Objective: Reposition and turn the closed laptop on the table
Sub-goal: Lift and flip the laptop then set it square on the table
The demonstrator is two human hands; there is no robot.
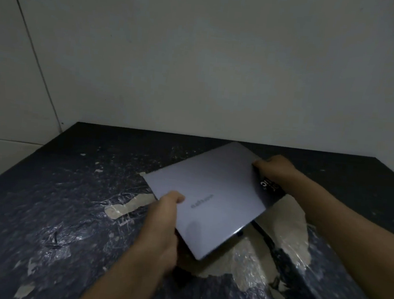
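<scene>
- I see my left hand (pixel 160 229) with its grip closed on the near-left edge of the closed silver laptop (pixel 211 196).
- The laptop sits skewed on the dark, peeling bench (pixel 43 207).
- My right hand (pixel 275 168) clasps its far-right edge.

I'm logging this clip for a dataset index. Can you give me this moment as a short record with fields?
setting: dark table with a worn, peeling surface, set against a pale wall
object: closed grey laptop, lid up, lying at an angle to the table edge
left hand: grips the laptop's near-left edge, thumb on the lid
right hand: grips the far-right edge
under laptop: something dark with white lettering, not identifiable
</scene>
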